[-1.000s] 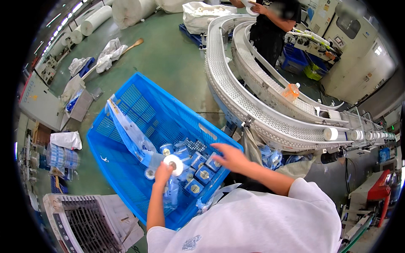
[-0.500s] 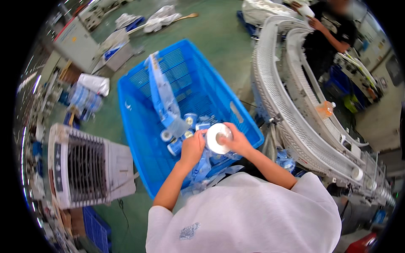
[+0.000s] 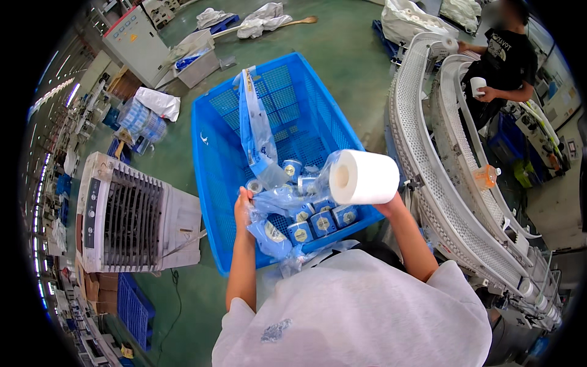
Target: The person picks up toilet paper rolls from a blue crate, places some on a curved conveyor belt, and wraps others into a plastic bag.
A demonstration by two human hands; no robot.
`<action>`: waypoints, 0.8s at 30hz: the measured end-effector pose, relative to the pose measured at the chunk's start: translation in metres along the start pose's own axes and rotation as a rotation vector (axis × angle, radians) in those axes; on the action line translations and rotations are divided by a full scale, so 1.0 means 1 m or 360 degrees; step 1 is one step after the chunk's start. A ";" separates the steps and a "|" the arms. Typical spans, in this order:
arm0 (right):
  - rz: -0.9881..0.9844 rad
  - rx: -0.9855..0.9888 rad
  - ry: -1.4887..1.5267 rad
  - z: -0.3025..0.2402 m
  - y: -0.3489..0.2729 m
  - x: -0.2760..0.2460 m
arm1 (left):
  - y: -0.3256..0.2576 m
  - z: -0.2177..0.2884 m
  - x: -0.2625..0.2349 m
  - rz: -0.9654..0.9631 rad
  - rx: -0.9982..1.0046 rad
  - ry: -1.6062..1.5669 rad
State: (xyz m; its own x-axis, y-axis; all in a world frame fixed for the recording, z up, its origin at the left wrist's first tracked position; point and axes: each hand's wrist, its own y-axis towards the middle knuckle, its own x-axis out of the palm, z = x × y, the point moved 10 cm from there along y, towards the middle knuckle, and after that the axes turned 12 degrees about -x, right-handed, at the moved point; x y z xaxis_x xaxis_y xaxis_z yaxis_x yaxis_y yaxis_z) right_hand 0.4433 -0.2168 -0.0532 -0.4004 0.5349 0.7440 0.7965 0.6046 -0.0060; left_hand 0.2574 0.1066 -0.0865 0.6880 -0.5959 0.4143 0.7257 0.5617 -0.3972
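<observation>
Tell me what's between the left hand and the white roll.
In the head view, crumpled clear plastic wrap spans from the left hand to the white roll, above wrapped rolls in the blue crate.

One blue crate (image 3: 214, 153), one white paper roll (image 3: 365, 177) held up, one floor fan (image 3: 137, 220), two curved conveyors (image 3: 416, 153)

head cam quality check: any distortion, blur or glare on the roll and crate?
Head view: strong fisheye, the blue crate edges and curved conveyor bow toward a black vignetted rim. The white paper roll by the right hand is bright but sharp. The left hand grips a glossy plastic wrapper with small highlights. Lighting even, shadows soft; the co-worker's face is blurred.
</observation>
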 end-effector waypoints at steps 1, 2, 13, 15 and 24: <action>0.0106 0.0030 -0.0087 0.004 -0.005 0.005 | 0.006 -0.007 0.005 -0.0132 -0.0009 -0.0036; 0.0036 -0.0008 -0.0151 0.008 -0.006 0.007 | 0.011 -0.013 0.023 -0.0288 -0.0024 -0.0067; -0.0254 -0.0365 -0.1188 -0.024 -0.009 0.056 | -0.060 -0.042 0.168 -0.0776 -0.0095 0.0844; 0.0017 -0.0716 -0.1676 -0.074 -0.014 0.062 | -0.069 -0.026 0.174 -0.0739 0.0203 0.0806; -0.0002 -0.0461 -0.1075 -0.062 -0.013 0.039 | -0.134 0.019 0.246 -0.0470 0.1305 0.2021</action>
State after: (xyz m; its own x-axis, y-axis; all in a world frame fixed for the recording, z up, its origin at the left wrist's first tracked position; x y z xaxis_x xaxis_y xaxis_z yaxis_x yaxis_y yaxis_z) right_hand 0.4461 -0.2406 0.0174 -0.5189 0.8379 0.1695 0.8462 0.4752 0.2413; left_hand 0.3294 -0.1047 0.0838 0.3762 -0.5804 -0.7222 0.9265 0.2371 0.2922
